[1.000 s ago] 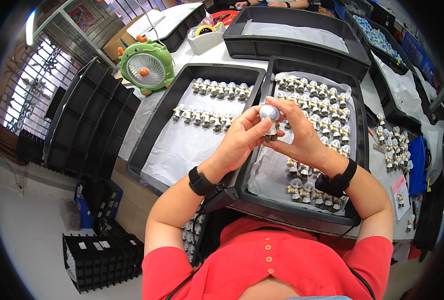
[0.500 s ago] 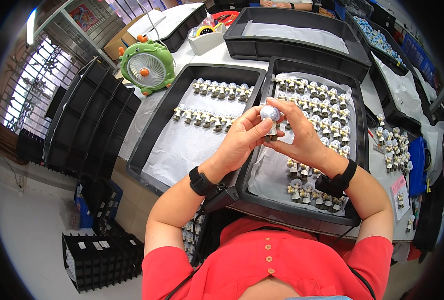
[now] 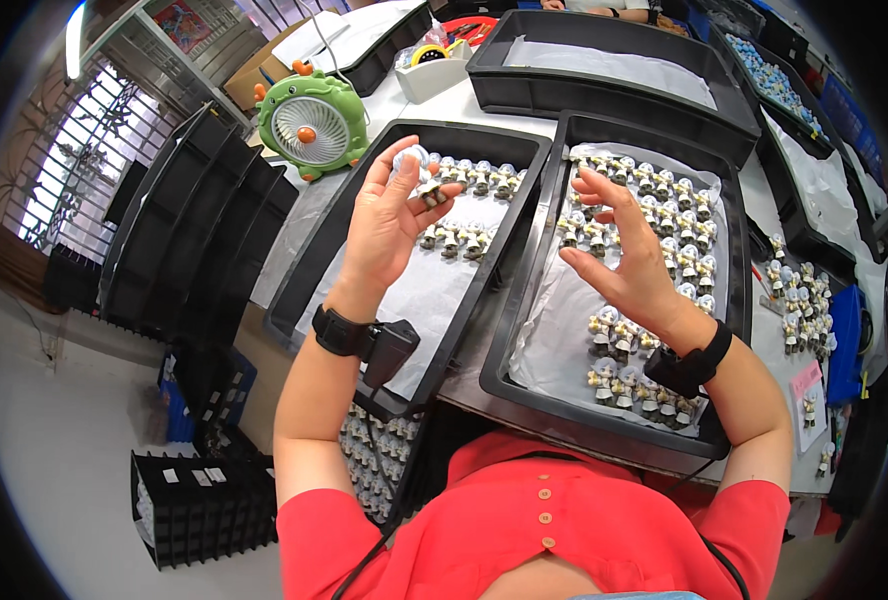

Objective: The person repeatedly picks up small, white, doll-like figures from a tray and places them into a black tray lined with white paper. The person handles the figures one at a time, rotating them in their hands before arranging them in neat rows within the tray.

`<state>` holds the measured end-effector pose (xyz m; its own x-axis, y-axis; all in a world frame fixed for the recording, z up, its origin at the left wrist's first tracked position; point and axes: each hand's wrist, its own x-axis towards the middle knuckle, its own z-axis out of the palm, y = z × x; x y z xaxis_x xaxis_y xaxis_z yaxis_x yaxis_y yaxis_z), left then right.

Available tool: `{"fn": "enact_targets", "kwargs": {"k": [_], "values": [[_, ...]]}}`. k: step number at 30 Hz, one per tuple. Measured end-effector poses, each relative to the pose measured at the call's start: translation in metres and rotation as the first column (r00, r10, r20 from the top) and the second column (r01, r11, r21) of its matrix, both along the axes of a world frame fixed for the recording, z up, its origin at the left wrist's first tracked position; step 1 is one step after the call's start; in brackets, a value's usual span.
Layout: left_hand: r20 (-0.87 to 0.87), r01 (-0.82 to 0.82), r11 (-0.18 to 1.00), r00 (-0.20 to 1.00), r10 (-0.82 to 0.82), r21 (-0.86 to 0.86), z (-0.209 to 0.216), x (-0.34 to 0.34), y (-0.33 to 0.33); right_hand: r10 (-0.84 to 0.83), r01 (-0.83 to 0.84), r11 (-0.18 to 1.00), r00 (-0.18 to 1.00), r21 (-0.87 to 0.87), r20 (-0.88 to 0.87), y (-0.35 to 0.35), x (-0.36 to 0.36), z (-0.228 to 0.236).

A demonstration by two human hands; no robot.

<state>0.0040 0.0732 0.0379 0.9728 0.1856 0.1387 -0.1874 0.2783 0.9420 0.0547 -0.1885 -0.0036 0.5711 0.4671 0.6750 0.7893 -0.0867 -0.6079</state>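
Observation:
My left hand (image 3: 376, 235) is closed around a small figurine (image 3: 421, 158) with a pale blue-white head, lifted over the far left part of the left black tray (image 3: 307, 262). Beneath it, two rows of similar figurines (image 3: 479, 178) stand on the tray's white paper. My right hand (image 3: 632, 268) hovers above the right black tray (image 3: 584, 419), its fingers spread and curved with nothing between them. Several rows of matching figurines (image 3: 682, 212) fill much of that tray. The hand and forearm hide some of them.
A green fan (image 3: 309, 125) stands beyond the left tray. Another black tray (image 3: 604, 105) lies at the back. More figurines (image 3: 804, 300) cluster on the table at right, near a blue container (image 3: 847, 335). Black crates (image 3: 204, 510) sit on the floor at left. Another person's hands show at the top.
My hands have parted. The left has carried the figurine leftward from the middle to above the left tray; the right has let go of it and opened, staying over the right tray.

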Motion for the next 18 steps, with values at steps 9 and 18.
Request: {"fn": "enact_targets", "kwargs": {"k": [9,18], "values": [[-0.248,-0.146,0.935,0.94,0.233,0.323,-0.023,0.001,0.099,-0.021,0.021,0.999,1.0,-0.048,-0.001,0.0,0.002,-0.002],[-0.188,0.239,-0.049,0.859,0.477,0.97,-0.082,-0.009,0.168,-0.053,0.048,0.993,0.997,-0.106,-0.048,0.004,0.003,-0.008]]}}
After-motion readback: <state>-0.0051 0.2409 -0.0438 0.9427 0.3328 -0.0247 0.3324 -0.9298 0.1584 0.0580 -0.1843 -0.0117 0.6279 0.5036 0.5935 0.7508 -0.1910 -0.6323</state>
